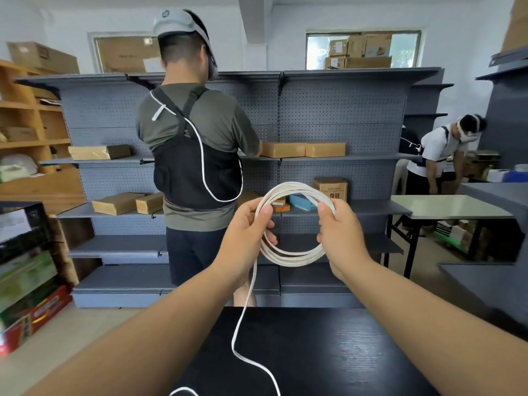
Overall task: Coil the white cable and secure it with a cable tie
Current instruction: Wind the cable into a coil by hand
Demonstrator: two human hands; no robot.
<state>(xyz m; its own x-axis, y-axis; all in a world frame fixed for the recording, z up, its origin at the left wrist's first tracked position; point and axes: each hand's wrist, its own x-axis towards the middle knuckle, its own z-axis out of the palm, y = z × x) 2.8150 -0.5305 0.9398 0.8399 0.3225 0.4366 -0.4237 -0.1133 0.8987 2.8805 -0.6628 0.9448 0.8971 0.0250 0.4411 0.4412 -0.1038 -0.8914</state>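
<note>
Cable (291, 257) is hanging in white loops, the left hand (245, 232) and the right hand (340, 232) gripping opposite sides with curled fingers, its tail trailing onto the black table (328, 352).

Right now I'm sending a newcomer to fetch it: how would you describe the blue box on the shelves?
Find the grey pegboard shelving facing you, right bay. On its third shelf down, the blue box lies flat, seen through the white cable coil. It is the only blue one: the upright carton on its right is brown cardboard.
</note>
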